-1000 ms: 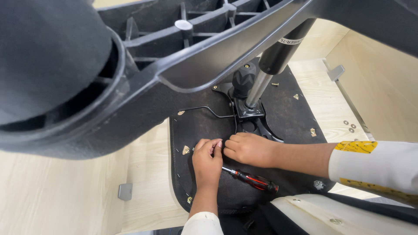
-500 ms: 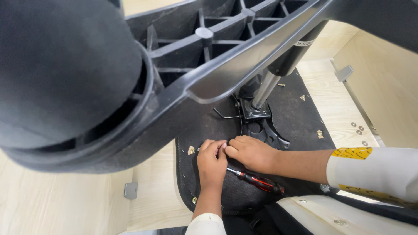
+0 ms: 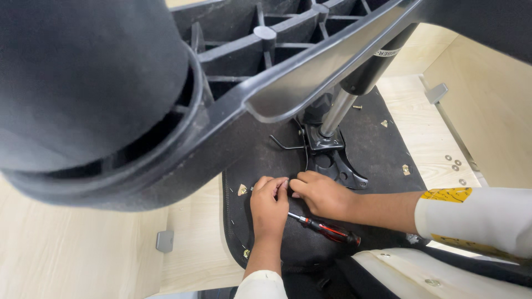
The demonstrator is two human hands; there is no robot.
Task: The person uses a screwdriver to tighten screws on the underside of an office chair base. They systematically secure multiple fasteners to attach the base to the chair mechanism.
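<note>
Two hands meet on the black fabric underside of an upturned chair seat (image 3: 377, 149): I see my left hand (image 3: 269, 207) and right hand (image 3: 321, 194) with fingertips pinched together on something too small to make out, so I cannot tell what either grip holds. A red-and-black-handled screwdriver (image 3: 327, 228) lies on the fabric just under the right wrist. The chrome gas-lift column (image 3: 335, 113) rises from a black metal bracket (image 3: 332, 155) just beyond, on the pale wooden surface (image 3: 426, 133).

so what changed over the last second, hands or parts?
Mostly the view: the camera shifted, so the chair base looms larger and the seat underside sits lower in frame. Left hand and right hand stayed fingertip to fingertip on the seat underside. The screwdriver still lies beneath them, unheld. Nothing was picked up or let go.
</note>
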